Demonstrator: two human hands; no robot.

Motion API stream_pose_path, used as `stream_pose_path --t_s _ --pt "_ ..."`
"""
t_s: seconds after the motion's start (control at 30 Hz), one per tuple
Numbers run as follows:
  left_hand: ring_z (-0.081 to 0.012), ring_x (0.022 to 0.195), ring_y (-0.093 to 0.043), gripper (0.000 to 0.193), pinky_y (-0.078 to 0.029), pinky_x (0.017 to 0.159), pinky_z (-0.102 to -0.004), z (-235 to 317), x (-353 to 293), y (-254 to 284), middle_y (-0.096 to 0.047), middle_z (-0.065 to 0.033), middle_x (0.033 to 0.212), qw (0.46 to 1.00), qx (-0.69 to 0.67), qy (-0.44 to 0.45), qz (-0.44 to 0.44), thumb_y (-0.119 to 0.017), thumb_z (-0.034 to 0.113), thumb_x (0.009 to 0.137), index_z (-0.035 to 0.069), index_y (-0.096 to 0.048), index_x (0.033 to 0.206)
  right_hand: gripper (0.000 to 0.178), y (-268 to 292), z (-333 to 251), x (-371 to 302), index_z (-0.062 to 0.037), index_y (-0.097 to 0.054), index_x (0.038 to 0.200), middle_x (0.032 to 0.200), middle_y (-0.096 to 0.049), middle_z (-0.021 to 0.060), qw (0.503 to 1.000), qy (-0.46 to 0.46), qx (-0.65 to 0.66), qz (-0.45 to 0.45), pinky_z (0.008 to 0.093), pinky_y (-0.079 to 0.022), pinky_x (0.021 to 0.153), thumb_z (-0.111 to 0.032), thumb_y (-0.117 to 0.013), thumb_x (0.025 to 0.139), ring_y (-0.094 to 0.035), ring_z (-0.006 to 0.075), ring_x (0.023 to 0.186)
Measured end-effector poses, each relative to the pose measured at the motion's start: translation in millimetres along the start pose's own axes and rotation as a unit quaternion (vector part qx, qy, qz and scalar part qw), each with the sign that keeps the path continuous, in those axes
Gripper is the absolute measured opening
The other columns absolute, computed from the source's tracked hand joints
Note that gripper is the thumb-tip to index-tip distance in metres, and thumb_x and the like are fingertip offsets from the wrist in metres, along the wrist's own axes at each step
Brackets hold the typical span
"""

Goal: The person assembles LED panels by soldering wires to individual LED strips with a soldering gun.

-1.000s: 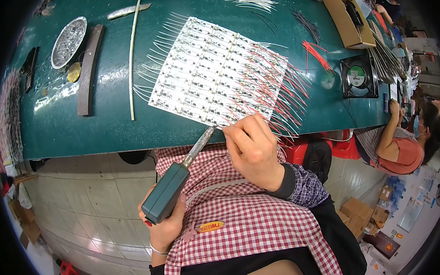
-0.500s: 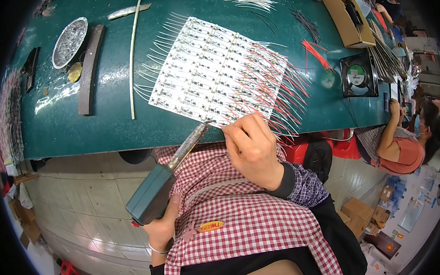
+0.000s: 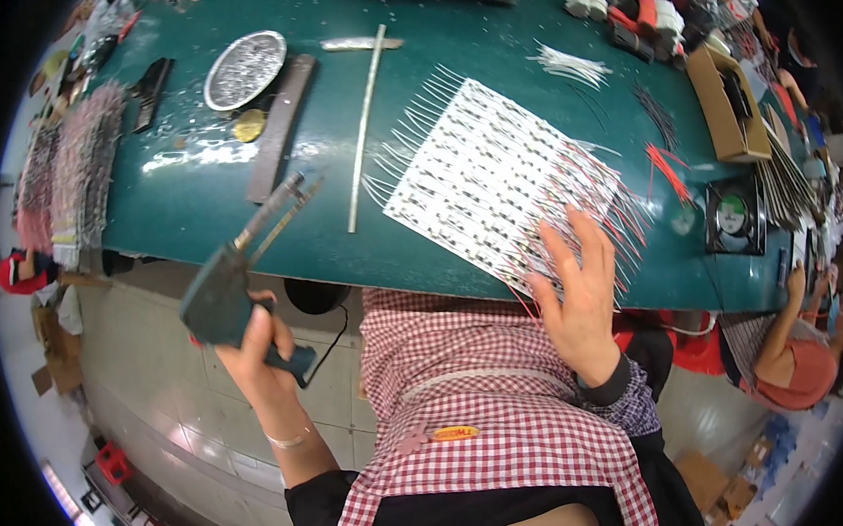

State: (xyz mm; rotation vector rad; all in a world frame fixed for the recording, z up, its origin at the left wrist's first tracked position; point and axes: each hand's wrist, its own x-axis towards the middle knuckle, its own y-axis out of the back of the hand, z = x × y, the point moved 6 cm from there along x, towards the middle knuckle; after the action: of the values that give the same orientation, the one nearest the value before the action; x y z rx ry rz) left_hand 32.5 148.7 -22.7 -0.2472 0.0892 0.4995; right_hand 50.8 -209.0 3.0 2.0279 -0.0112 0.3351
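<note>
My left hand (image 3: pixel 256 350) grips the handle of a dark green soldering gun (image 3: pixel 214 296), raised off the near table edge. Its metal tip points up and away, with a thin feed tube beside the barrel. A white panel of circuit boards (image 3: pixel 474 171) lies tilted on the table, dotted with small dark parts. White wires (image 3: pixel 414 132) fringe its left side; red and white wires (image 3: pixel 626 202) spread from its right side. Over the panel's near right corner, my right hand (image 3: pixel 581 303) is open, fingers spread on or just above the wires; contact is hard to tell.
Left on the green table (image 3: pixel 184 217) are an oval metal dish (image 3: pixel 207 94), a round yellow sponge (image 3: pixel 249 126), a dark bar (image 3: pixel 280 138) and a thin pale rod (image 3: pixel 364 139). At right are loose red wires (image 3: pixel 667 172), a small fan (image 3: pixel 735 216), a cardboard box (image 3: pixel 715 90) and a co-worker (image 3: pixel 793 369).
The soldering gun has swung left and up, away from the panel's near edge. My right hand has opened from a pinch and reached onto the wires. The view has shifted left.
</note>
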Motion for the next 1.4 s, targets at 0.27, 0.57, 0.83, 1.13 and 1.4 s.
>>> stream_pose_path --t_s 0.27,0.57,0.83,1.13,1.4 --pt "-0.0136 0.057 -0.058 0.032 -0.045 0.046 -0.0235 -3.7 136.0 32.1 -0.066 -0.0132 0.084 0.987 -0.019 0.156 -0.025 -0.069 0.028 0.096 -0.003 -0.062 0.101 0.060 -21.9 25.9 -7.1 -0.0102 -0.046 0.148 0.158 -0.032 0.0215 0.998 -0.015 -0.010 -0.063 0.0573 -0.023 0.117 -0.025 -0.065 0.094 -0.029 0.0418 0.146" --pt "-0.0334 0.075 -0.070 0.030 -0.054 0.066 -0.0415 41.1 160.8 1.7 -0.071 -0.0166 0.083 0.592 0.768 -0.171 0.174 -0.067 0.034 0.095 0.004 -0.066 0.102 0.062 -20.5 28.5 -4.6 -0.0145 -0.044 0.151 0.158 -0.032 0.0202 0.997 -0.020 0.000 -0.072 0.0555 -0.020 0.119 -0.028 -0.065 0.094 -0.028 0.0397 0.147" --pt "-0.0340 0.069 -0.068 0.024 -0.052 0.063 -0.0424 -10.4 49.4 -117.6 -0.067 -0.0154 0.075 0.755 0.601 -0.241 -0.101 -0.068 0.027 0.094 0.004 -0.060 0.095 0.060 -12.1 30.9 -13.5 -0.0133 -0.044 0.151 0.159 -0.031 0.0208 0.995 -0.024 0.005 -0.093 0.0562 -0.021 0.119 -0.026 -0.064 0.096 -0.027 0.0399 0.148" --pt "-0.0302 0.062 -0.065 0.014 -0.049 0.057 -0.0398 -19.8 44.1 -99.0 -0.065 -0.0156 0.074 0.738 0.628 -0.229 -0.091 -0.059 0.012 0.099 0.000 -0.053 0.096 0.056 16.8 36.6 -14.8 -0.0062 -0.051 0.144 0.156 -0.035 0.0210 0.995 -0.027 0.088 -0.039 0.0513 -0.030 0.116 -0.009 -0.068 0.090 -0.032 0.0427 0.145" --pt "-0.0053 0.055 -0.050 0.018 -0.037 0.047 -0.0192 -32.2 -68.6 20.0 -0.060 -0.0020 0.070 0.972 0.181 0.115 -0.091 -0.059 0.004 0.097 -0.006 -0.067 0.110 0.051 36.0 34.5 16.8 -0.0053 -0.055 0.140 0.154 -0.039 0.0225 0.997 0.022 0.076 -0.011 0.0515 -0.032 0.115 -0.011 -0.068 0.090 -0.034 0.0436 0.143"
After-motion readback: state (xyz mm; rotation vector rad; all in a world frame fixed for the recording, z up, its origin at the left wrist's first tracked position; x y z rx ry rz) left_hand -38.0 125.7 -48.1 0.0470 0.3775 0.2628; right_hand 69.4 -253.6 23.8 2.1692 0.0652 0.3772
